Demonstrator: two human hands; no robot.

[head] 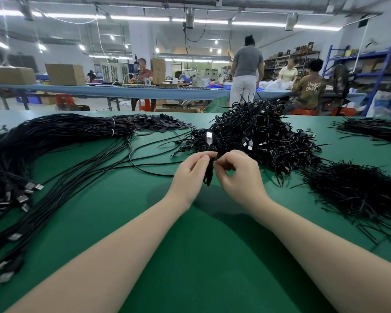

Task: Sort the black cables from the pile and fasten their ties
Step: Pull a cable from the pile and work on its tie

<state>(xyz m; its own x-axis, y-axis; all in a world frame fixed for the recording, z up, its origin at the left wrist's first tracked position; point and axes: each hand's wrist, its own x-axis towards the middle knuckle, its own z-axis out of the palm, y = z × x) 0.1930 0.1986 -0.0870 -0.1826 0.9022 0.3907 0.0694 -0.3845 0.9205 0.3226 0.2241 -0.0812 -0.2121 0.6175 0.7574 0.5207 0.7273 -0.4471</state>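
Observation:
A folded black cable hangs between my two hands above the green table. My left hand pinches its upper part from the left. My right hand pinches it from the right, fingertips curled at the top of the bundle. The cable's silver USB plug sticks up just beyond my fingers. Behind my hands rises a large pile of coiled, tied black cables. Long loose black cables fan across the left side of the table.
A heap of loose black ties lies at the right, with another black bunch at the far right. Silver plugs line the left edge. Beyond the table, several people work at a long blue bench with cardboard boxes.

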